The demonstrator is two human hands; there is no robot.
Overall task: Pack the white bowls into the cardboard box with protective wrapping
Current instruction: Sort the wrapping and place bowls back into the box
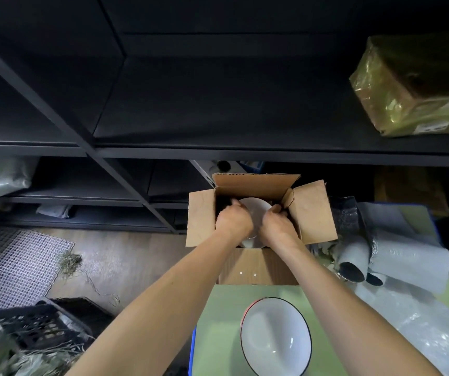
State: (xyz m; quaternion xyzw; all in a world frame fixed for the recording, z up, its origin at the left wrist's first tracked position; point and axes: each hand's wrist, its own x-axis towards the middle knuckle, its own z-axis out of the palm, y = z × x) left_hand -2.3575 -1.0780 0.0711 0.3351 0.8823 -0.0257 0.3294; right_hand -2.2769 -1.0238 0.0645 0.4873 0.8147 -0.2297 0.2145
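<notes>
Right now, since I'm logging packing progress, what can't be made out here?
- Head view: floor of the cardboard box and any wrapping inside, hidden by the white bowl, left hand and right hand.
- Head view: anything under the near bowl, which covers it.
- Head view: label on the wrapped parcel, too small to read.

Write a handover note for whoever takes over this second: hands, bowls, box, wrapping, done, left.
Left hand and right hand: both inside the open cardboard box, gripping opposite sides of one white bowl.
Whether it is wrapped cannot be told.
Second bowl: bare, upright on the green table, nearer than the box.
Foam rolls and bubble wrap lie to its right.
Done: one bowl in the box, not released.
Left: seat it, wrap and pack the second, close the flaps.
</notes>
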